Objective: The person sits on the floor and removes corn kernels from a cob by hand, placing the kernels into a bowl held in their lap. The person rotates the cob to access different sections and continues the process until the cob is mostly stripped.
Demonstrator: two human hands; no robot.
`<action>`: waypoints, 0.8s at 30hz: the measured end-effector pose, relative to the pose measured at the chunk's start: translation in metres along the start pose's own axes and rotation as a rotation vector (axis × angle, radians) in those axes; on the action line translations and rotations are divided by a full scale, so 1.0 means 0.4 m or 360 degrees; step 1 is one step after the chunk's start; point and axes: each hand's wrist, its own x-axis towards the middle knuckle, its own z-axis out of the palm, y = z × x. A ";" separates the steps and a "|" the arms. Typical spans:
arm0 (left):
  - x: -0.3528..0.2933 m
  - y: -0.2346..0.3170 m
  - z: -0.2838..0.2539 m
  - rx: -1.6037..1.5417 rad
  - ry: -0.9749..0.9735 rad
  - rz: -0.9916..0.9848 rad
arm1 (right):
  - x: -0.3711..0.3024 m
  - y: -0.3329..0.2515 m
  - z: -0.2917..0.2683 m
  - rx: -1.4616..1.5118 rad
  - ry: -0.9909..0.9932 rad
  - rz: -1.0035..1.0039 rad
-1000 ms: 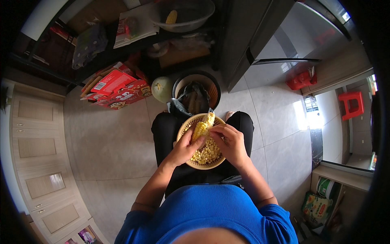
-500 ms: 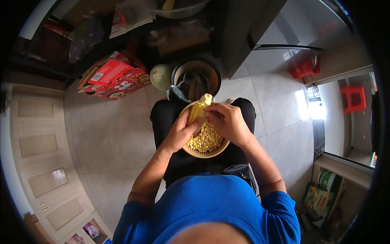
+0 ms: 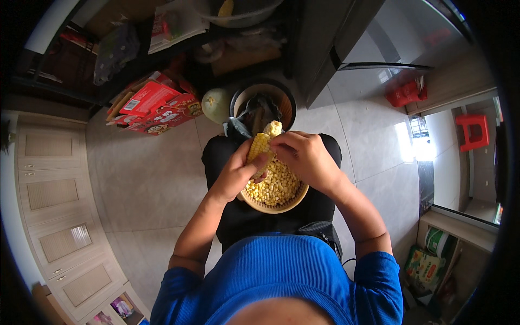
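Observation:
A woven round basket rests on my lap, heaped with loose yellow corn kernels. Over it I hold a corn cob, partly stripped at its far tip. My left hand grips the cob from the left, thumb pressed on its kernels. My right hand closes over the cob's upper right side, fingertips on the bare end.
A dark round bin with husks stands on the tiled floor past my knees, a pale green melon beside it. Red cardboard boxes lie at the left. Wooden cabinets line the far left; red plastic stools stand at the right.
The view has shifted a little. Both hands stay on the cob above the basket, and my right hand has slid up toward the cob's bare tip.

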 end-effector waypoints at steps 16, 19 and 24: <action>-0.010 -0.040 0.036 0.0070 0.0147 0.0263 | -0.047 0.023 0.028 0.0512 0.0020 0.0373; -0.022 -0.022 0.052 -0.0329 0.0124 0.0119 | -0.048 0.015 0.029 0.0725 0.0085 0.0484; -0.036 -0.020 0.059 -0.0799 -0.0022 0.0016 | -0.064 0.016 0.050 0.0895 0.0208 0.0522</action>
